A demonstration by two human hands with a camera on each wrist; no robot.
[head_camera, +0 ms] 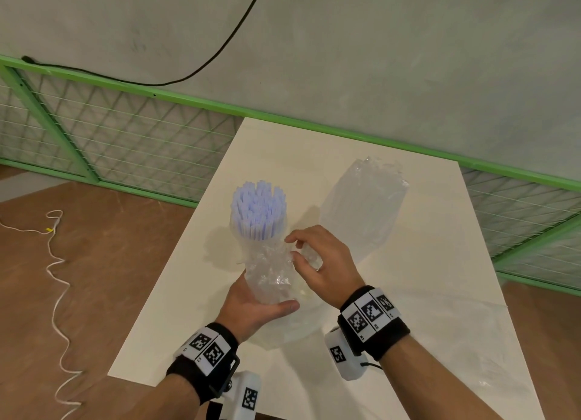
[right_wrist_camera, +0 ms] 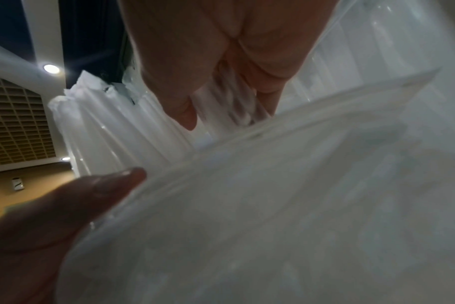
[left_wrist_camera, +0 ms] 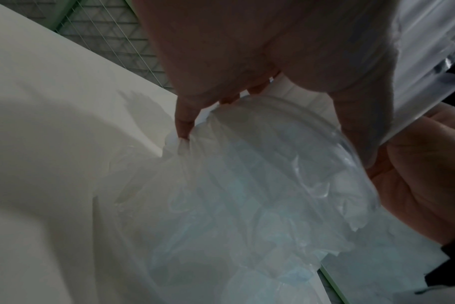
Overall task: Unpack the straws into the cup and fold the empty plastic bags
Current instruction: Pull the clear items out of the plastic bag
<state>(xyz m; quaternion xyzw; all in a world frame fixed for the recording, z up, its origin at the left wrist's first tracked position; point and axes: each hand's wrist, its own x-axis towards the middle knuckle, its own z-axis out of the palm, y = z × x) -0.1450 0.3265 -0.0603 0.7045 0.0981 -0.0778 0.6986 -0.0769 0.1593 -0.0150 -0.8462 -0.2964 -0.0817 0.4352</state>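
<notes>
My left hand (head_camera: 254,306) grips the lower end of the crinkled clear plastic bag (head_camera: 272,273) holding the bundle of pale blue-white straws (head_camera: 258,212) — thumb across the near side, fingers wrapped behind. My right hand (head_camera: 320,262) is at the bag's right side, fingers curled and pinching a bit of the crumpled film between thumb and fingertips. The bundle stands nearly upright over the middle of the white rectangular table (head_camera: 408,309), straw ends fanned out above the bag's bunched-down mouth.

The film is wrinkled and glossy around the middle; more of it trails down onto the table below my left palm. The left wrist view shows a round clear rim under the film — cannot tell if that is the cup.

Far right of the bundle, a second clear plastic bag (head_camera: 364,206) stands apart from my hands, top crumpled. A flat clear sheet (head_camera: 490,350) lies on the near right of the table. A green metal mesh fence (head_camera: 125,130) runs behind the table, a black cable (head_camera: 220,52) along the wall, and a white cord (head_camera: 56,262) on the brown floor at left.
</notes>
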